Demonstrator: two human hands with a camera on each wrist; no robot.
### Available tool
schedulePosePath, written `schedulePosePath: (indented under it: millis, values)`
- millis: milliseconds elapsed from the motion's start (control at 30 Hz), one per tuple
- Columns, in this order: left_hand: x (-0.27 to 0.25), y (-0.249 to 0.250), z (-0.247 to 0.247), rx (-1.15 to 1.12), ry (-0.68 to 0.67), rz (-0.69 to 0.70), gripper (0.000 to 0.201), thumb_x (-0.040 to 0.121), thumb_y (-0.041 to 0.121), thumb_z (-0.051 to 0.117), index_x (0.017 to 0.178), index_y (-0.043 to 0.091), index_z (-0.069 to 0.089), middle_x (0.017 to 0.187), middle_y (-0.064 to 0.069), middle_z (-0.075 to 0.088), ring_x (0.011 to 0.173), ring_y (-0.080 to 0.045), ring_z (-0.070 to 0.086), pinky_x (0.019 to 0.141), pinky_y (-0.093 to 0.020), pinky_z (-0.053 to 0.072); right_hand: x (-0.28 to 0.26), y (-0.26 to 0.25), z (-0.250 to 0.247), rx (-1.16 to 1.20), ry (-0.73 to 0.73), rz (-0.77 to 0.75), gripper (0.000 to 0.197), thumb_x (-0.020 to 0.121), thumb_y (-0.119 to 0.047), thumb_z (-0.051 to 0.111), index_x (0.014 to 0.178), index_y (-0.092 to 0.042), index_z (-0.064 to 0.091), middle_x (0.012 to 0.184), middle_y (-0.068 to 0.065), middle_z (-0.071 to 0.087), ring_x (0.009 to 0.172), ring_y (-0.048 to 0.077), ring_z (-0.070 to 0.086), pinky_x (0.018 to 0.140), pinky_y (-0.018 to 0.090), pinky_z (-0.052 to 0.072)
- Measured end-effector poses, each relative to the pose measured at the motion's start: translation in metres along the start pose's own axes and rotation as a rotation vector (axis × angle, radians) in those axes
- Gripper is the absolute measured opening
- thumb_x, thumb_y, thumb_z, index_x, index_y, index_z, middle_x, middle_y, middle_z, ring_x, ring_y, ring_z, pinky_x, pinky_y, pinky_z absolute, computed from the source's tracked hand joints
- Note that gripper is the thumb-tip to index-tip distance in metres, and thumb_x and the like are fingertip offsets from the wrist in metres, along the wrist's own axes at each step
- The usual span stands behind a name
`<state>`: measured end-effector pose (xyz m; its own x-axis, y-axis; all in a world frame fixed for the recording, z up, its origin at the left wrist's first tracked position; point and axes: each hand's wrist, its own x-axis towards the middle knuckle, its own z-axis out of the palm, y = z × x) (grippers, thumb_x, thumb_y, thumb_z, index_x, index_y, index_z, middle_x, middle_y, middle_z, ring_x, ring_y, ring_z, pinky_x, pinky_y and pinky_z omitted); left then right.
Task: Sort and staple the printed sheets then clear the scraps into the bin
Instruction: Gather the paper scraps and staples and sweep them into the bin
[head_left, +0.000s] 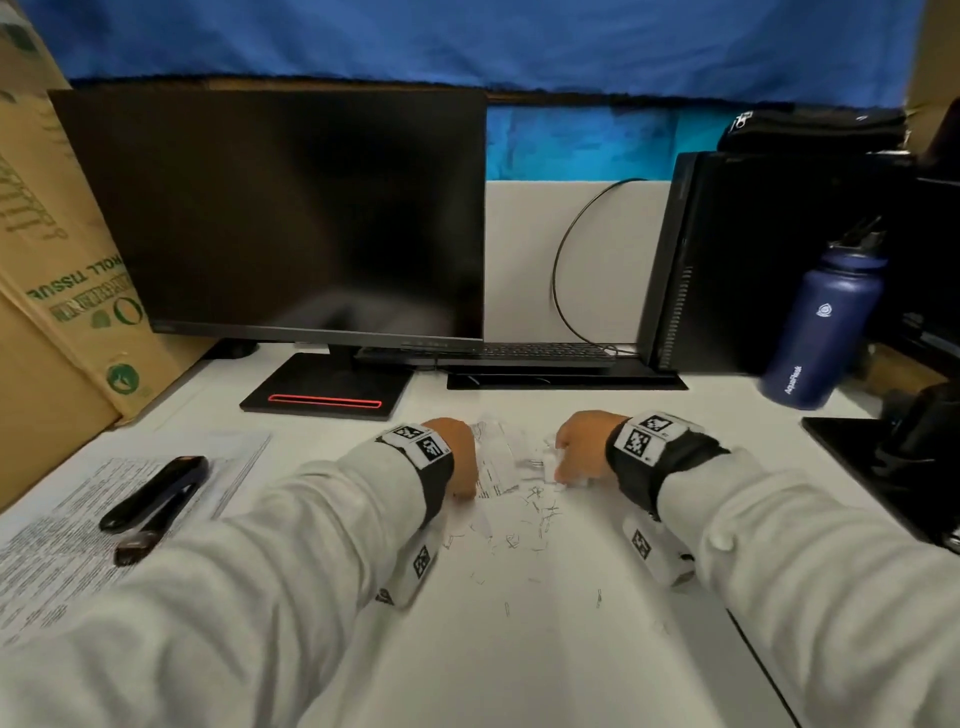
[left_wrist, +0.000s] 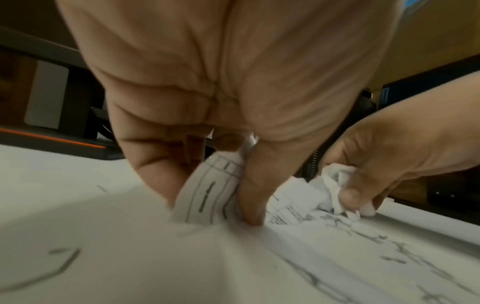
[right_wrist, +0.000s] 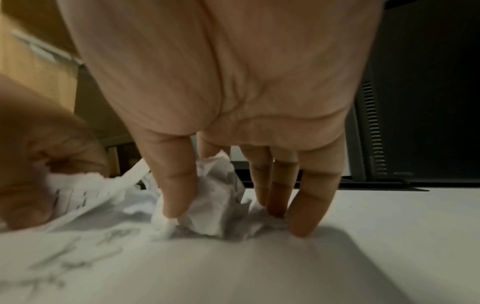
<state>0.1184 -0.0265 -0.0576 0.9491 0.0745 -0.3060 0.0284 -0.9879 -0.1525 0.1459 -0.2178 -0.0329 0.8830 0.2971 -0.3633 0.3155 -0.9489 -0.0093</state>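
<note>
Torn printed paper scraps (head_left: 498, 460) lie mid-desk between my hands, with several loose staples (head_left: 537, 517) scattered just in front of them. My left hand (head_left: 462, 483) pinches a curled printed scrap (left_wrist: 207, 191) between thumb and fingers (left_wrist: 155, 176). My right hand (head_left: 566, 467) grips a crumpled white paper ball (right_wrist: 215, 195), its fingertips (right_wrist: 301, 224) touching the desk. The right hand (left_wrist: 389, 160) with its paper ball (left_wrist: 335, 179) also shows in the left wrist view. At the left lies a stack of printed sheets (head_left: 67, 525) with a black stapler (head_left: 156, 499) on top.
A dark monitor (head_left: 280, 208) on its stand (head_left: 327, 389), a keyboard (head_left: 519, 353) and a black computer tower (head_left: 753, 260) line the back. A blue bottle (head_left: 826, 322) stands at the right, a cardboard box (head_left: 57, 291) at the left. No bin is in view.
</note>
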Motion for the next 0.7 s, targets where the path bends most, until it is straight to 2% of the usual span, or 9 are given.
schedulePosePath:
  millis: [100,133,267,333,400,500,533,633,700]
  values:
    - [-0.013,0.005,-0.008,-0.148,-0.056,0.013,0.033,0.094,0.026,0.060,0.122,0.009,0.063,0.121,-0.008,0.067,0.112,-0.028,0.064,0.080,-0.028,0.045,0.012,-0.001,0.009,-0.087,0.019,-0.017,0.042,0.086,-0.030,0.068,0.123,-0.010,0.067,0.123,0.007,0.066,0.104,0.023,0.064,0.082,0.029,0.051]
    - [-0.015,0.005,-0.011,-0.207,-0.028,0.008,0.030,0.096,0.023,0.058,0.121,0.007,0.061,0.121,-0.010,0.067,0.112,-0.029,0.064,0.082,-0.029,0.046,0.014,0.000,0.010,-0.097,0.018,-0.018,0.040,0.086,-0.028,0.068,0.122,-0.010,0.068,0.122,0.007,0.067,0.102,0.023,0.064,0.080,0.028,0.051]
    - [-0.015,-0.020,-0.017,-0.375,0.024,-0.007,0.052,0.084,0.024,0.072,0.127,0.017,0.045,0.111,-0.004,0.064,0.098,-0.022,0.065,0.080,-0.031,0.056,0.009,0.013,0.005,-0.066,0.041,-0.028,0.037,0.088,-0.025,0.061,0.121,-0.008,0.066,0.121,0.006,0.065,0.109,0.025,0.062,0.089,0.031,0.050]
    - [-0.015,-0.033,-0.026,-0.398,0.052,0.050,0.050,0.081,0.031,0.075,0.125,0.020,0.054,0.109,0.000,0.068,0.096,-0.020,0.066,0.085,-0.036,0.058,0.004,0.024,-0.003,0.008,0.105,-0.032,0.037,0.087,-0.029,0.062,0.119,-0.010,0.064,0.113,0.004,0.064,0.099,0.022,0.060,0.086,0.031,0.050]
    - [-0.019,-0.040,-0.041,-0.368,0.083,0.088,0.034,0.087,0.031,0.070,0.119,0.019,0.067,0.111,-0.002,0.071,0.100,-0.022,0.067,0.093,-0.037,0.055,-0.002,0.036,-0.015,0.091,0.164,-0.027,0.036,0.087,-0.029,0.064,0.119,-0.014,0.059,0.106,0.003,0.063,0.087,0.018,0.056,0.076,0.028,0.047]
    - [-0.012,-0.041,-0.060,-0.441,0.147,0.057,0.030,0.087,0.033,0.071,0.113,0.018,0.072,0.109,-0.003,0.073,0.099,-0.022,0.068,0.094,-0.036,0.054,-0.004,0.046,-0.032,0.251,0.222,-0.015,0.031,0.086,-0.022,0.060,0.116,-0.015,0.058,0.092,0.004,0.064,0.075,0.018,0.057,0.064,0.030,0.047]
    - [-0.009,-0.037,-0.064,-0.456,0.161,0.048,0.031,0.086,0.034,0.072,0.112,0.019,0.073,0.108,-0.003,0.074,0.098,-0.022,0.068,0.094,-0.036,0.054,-0.002,0.045,-0.036,0.311,0.216,-0.009,0.032,0.085,-0.021,0.060,0.117,-0.016,0.057,0.093,0.003,0.064,0.075,0.019,0.058,0.063,0.031,0.049]
    - [0.005,-0.018,-0.065,-0.431,0.139,0.058,0.033,0.084,0.036,0.072,0.111,0.018,0.072,0.104,-0.003,0.073,0.094,-0.021,0.068,0.088,-0.033,0.056,0.002,0.023,-0.038,0.281,0.098,-0.045,0.039,0.076,-0.022,0.060,0.113,-0.032,0.054,0.109,-0.002,0.064,0.086,0.016,0.063,0.073,0.029,0.058]
    - [0.013,-0.003,-0.060,-0.331,0.093,0.090,0.035,0.086,0.037,0.069,0.112,0.013,0.071,0.100,-0.003,0.071,0.088,-0.021,0.066,0.079,-0.030,0.054,0.009,0.003,-0.028,0.125,0.056,-0.114,0.039,0.079,-0.028,0.064,0.117,-0.031,0.058,0.113,-0.005,0.063,0.092,0.015,0.063,0.085,0.031,0.056]
